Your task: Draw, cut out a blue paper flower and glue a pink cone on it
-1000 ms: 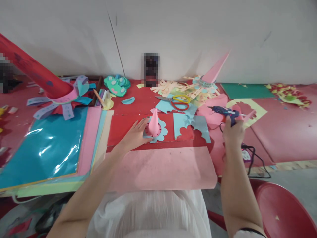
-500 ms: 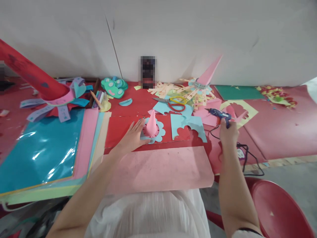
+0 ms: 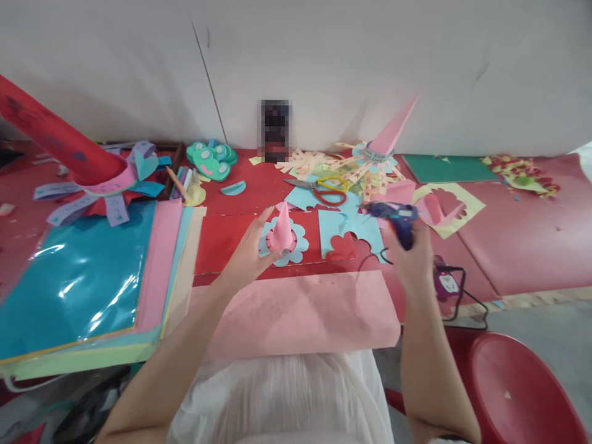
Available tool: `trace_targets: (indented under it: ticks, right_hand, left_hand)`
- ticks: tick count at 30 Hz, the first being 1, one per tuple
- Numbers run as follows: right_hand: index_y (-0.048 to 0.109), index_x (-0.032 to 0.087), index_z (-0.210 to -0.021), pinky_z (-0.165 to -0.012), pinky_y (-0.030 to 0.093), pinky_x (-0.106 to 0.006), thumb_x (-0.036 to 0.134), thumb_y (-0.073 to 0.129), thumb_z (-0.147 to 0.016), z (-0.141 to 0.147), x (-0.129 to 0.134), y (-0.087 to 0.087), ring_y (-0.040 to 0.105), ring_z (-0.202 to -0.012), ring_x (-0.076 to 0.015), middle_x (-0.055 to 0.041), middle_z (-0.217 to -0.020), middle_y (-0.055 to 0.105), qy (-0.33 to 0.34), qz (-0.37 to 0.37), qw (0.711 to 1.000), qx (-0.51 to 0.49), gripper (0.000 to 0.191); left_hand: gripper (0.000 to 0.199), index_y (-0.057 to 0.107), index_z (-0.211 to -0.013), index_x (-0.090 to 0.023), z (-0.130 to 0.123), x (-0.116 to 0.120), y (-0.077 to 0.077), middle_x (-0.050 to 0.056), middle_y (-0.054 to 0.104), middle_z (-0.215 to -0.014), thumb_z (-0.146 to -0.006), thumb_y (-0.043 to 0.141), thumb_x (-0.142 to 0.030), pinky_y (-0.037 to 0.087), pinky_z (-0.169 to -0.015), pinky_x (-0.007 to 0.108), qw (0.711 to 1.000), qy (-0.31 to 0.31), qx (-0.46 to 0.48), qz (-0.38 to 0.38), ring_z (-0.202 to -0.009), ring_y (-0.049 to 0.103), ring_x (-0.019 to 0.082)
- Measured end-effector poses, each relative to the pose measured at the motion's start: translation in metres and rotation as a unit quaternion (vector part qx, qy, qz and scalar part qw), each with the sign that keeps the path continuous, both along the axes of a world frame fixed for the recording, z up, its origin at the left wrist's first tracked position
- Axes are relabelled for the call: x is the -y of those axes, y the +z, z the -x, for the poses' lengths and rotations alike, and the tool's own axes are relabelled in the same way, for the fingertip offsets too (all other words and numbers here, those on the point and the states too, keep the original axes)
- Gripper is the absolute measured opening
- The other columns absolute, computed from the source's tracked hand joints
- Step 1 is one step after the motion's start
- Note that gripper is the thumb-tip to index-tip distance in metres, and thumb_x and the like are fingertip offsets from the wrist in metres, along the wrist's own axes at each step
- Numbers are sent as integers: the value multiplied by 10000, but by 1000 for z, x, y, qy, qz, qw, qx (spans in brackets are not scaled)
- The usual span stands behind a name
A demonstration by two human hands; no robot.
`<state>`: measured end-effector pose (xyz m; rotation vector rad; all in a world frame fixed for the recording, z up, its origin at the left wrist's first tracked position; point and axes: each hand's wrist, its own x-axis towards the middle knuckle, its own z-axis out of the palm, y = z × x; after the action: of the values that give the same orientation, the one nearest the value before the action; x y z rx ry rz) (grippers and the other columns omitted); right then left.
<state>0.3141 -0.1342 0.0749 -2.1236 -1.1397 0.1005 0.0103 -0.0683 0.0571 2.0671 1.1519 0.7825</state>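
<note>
A small pink paper cone [image 3: 283, 231] stands upright on a light-blue scalloped paper flower [image 3: 300, 248], over a red sheet. My left hand [image 3: 247, 254] is at its left side, fingers apart, the thumb at the front of the cone's base and the fingertips near its back left. To the right, my right hand [image 3: 415, 250] is wrapped round a dark blue glue gun [image 3: 398, 217], its nozzle pointing left above the light-blue cut-out sheet [image 3: 330, 229]. The fingers on the gun's handle are partly blurred.
Open scissors [image 3: 329, 190] lie behind the flower. A pink sheet [image 3: 296, 314] is at the front edge. At left are a large red paper cone [image 3: 60, 139] and a blue folder [image 3: 87, 277]. A black cable trails on the right, near a red stool [image 3: 522, 388].
My right hand has brought the glue gun left, toward the flower. My left hand has lifted and turned, its thumb now at the cone's base.
</note>
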Motion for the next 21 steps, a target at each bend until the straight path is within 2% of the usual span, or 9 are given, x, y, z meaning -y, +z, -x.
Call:
trace_targets:
  ticks: [4, 6, 9, 11, 12, 14, 15, 18, 21]
  right_hand:
    - [495, 229, -1046, -624, 423, -323, 612, 641, -626, 45, 8, -15, 599, -780, -253, -70, -919, 634, 45, 102, 993, -30, 587]
    - [489, 229, -1055, -626, 417, -324, 583, 621, -654, 59, 8, -26, 606, -828, -274, -80, -971, 636, 57, 123, 990, -37, 551]
    - [474, 222, -1090, -612, 410, -319, 525, 583, -691, 69, 4, -40, 610, -836, -284, -90, -1001, 633, 42, 109, 992, -38, 512]
    - [467, 220, -1101, -627, 420, -328, 502, 565, -699, 72, 0, -48, 610, -847, -286, -94, -1010, 631, 32, 78, 996, -33, 500]
    - [464, 219, -1099, -649, 430, -339, 497, 558, -700, 72, -3, -52, 609, -866, -289, -97, -1017, 629, 29, 61, 997, -29, 495]
    - [463, 217, -1088, -707, 449, -361, 501, 550, -702, 71, -6, -59, 601, -922, -291, -104, -1038, 624, 24, 28, 999, -22, 488]
    - [463, 216, -1082, -732, 454, -369, 510, 549, -703, 70, -8, -63, 596, -946, -290, -107, -1047, 620, 21, 13, 1000, -17, 488]
    - [459, 218, -1085, -775, 461, -380, 528, 555, -708, 67, -8, -70, 591, -965, -280, -110, -1056, 611, 16, -8, 1000, -2, 497]
    - [458, 211, -1091, -815, 454, -398, 511, 552, -723, 64, -5, -73, 588, -960, -279, -114, -1024, 611, 30, -13, 999, 6, 484]
  left_hand:
    - [546, 355, -1354, -287, -6, 0, -14, 80, 480, -1388, -867, 531, -461, 392, -1039, 427, 996, 50, 33, -63, -1294, 435, 260]
    - [431, 444, -1258, -262, -6, 1, -24, 82, 566, -1273, -871, 529, -433, 427, -996, 414, 987, 88, 40, -127, -1191, 524, 238]
    - [206, 554, -1023, -250, -4, 6, -34, 57, 664, -989, -880, 517, -394, 482, -883, 405, 966, 143, 15, -213, -978, 614, 217]
    - [155, 583, -898, -249, -7, 10, -37, 43, 672, -853, -894, 496, -378, 497, -802, 389, 968, 104, -43, -225, -850, 635, 205]
    - [172, 597, -872, -246, -9, 12, -37, 43, 675, -836, -900, 487, -375, 497, -779, 380, 971, 53, -79, -218, -818, 641, 201]
    - [201, 624, -907, -237, -17, 16, -38, 57, 687, -898, -919, 464, -358, 491, -791, 369, 970, -58, -138, -194, -859, 653, 206]
    - [206, 630, -944, -231, -21, 17, -39, 70, 687, -969, -926, 454, -337, 486, -813, 375, 967, -91, -155, -183, -907, 653, 216]
    - [202, 634, -973, -216, -29, 16, -41, 89, 680, -1052, -931, 444, -270, 478, -846, 399, 959, -123, -187, -175, -943, 652, 231]
    - [198, 639, -920, -208, -27, 13, -44, 79, 691, -995, -929, 442, -224, 466, -875, 410, 951, -124, -214, -185, -929, 650, 226]
